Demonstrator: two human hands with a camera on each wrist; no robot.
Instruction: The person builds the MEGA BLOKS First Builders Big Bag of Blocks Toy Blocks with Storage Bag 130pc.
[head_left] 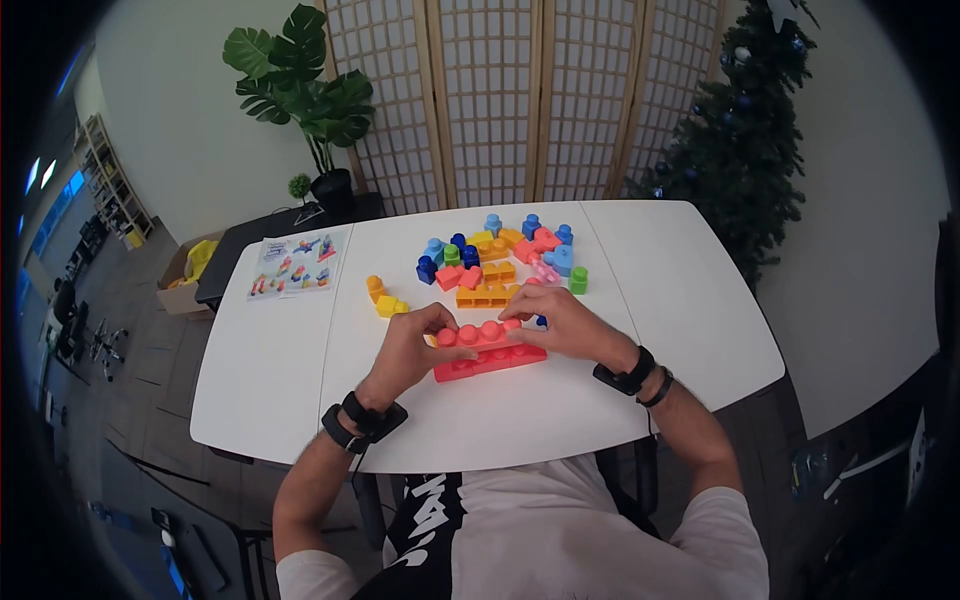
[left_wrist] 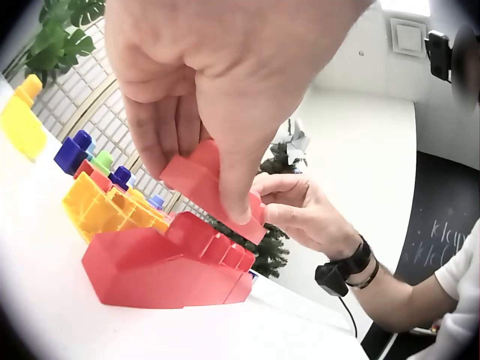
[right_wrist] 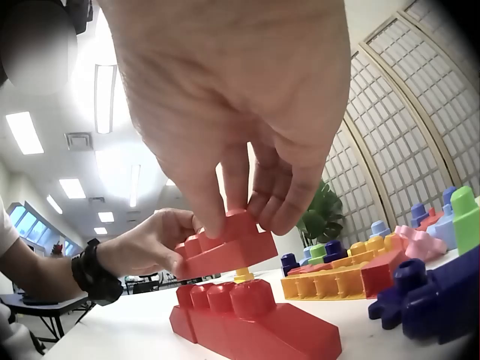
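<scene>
Both hands hold a long red block with round studs (head_left: pixel 480 336), one at each end. My left hand (head_left: pixel 398 355) pinches its left end, the thumb along the near side. At the other end, the thumb and fingers of my right hand (head_left: pixel 562 322) grip it. Just beneath is a second long red block (right_wrist: pixel 255 326) with sloped ends, lying on the table with its studs up. In the right wrist view a gap shows between the two red blocks, with a bit of yellow (right_wrist: pixel 244 275) visible there. The upper block sits slightly tilted in the left wrist view.
Behind the hands, orange blocks (head_left: pixel 487 297) lie among several blue, green, pink and red ones. Yellow blocks (head_left: pixel 390 306) stand to the left. A dark blue piece (right_wrist: pixel 427 307) is close by the right hand. A printed picture sheet (head_left: pixel 293 267) lies at the table's back left.
</scene>
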